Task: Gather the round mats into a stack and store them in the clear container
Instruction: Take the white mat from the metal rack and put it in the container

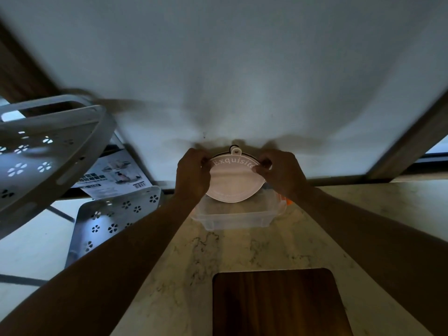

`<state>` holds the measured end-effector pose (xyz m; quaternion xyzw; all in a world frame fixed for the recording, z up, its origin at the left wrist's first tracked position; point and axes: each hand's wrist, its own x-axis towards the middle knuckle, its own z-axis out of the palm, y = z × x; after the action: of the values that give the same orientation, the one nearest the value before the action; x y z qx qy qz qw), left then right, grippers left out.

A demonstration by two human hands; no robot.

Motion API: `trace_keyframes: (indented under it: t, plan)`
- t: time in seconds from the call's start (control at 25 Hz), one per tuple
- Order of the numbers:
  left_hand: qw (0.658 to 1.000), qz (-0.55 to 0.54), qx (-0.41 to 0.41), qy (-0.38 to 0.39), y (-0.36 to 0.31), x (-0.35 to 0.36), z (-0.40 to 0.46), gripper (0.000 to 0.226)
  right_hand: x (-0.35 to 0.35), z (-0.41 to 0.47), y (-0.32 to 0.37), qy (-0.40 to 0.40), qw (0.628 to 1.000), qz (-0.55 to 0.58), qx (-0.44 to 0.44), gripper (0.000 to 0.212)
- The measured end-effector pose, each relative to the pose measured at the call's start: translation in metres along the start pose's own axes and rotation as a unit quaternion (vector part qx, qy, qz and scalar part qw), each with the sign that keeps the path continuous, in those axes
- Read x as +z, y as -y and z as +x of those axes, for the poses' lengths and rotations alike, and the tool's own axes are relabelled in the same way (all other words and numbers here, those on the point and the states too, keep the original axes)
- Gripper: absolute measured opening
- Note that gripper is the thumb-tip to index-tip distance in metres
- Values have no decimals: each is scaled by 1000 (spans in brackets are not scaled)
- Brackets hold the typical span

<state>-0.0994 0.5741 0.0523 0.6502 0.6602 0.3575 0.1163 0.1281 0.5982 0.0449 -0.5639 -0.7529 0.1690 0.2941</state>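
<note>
Hands: left hand [192, 177] and right hand [281, 174] pinched the pale round silicone mat stack [235, 183] at its edges
Progress: stack gathered; held above clear plastic container [232, 220]; not yet stored

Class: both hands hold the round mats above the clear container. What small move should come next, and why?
Probably lower the mats flat into the container. The left hand and right hand grip opposite edges, the mats hang tilted just over its open top, and none is inside yet.
</note>
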Motion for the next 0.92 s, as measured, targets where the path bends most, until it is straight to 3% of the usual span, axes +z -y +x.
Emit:
trace_keyframes:
  t: [0.16,0.32,0.48,0.72,0.92]
  plan:
    - [1000,8,23,6,2,2,-2,18,3,-2,0,3,1000,-23,-22,19]
    - [993,90,75,31,12,4,-8,27,5,-2,0,-6,998,-43,-54,33]
    - [989,101,78,69,16,8,-6,35,8,1,-2,-5,994,-61,-87,25]
    - [996,56,56,45,15,15,0,29,10,4,0,13,993,-75,-87,25]
    - [991,83,85,66,14,9,-4,23,4,2,6,31,993,-75,-84,27]
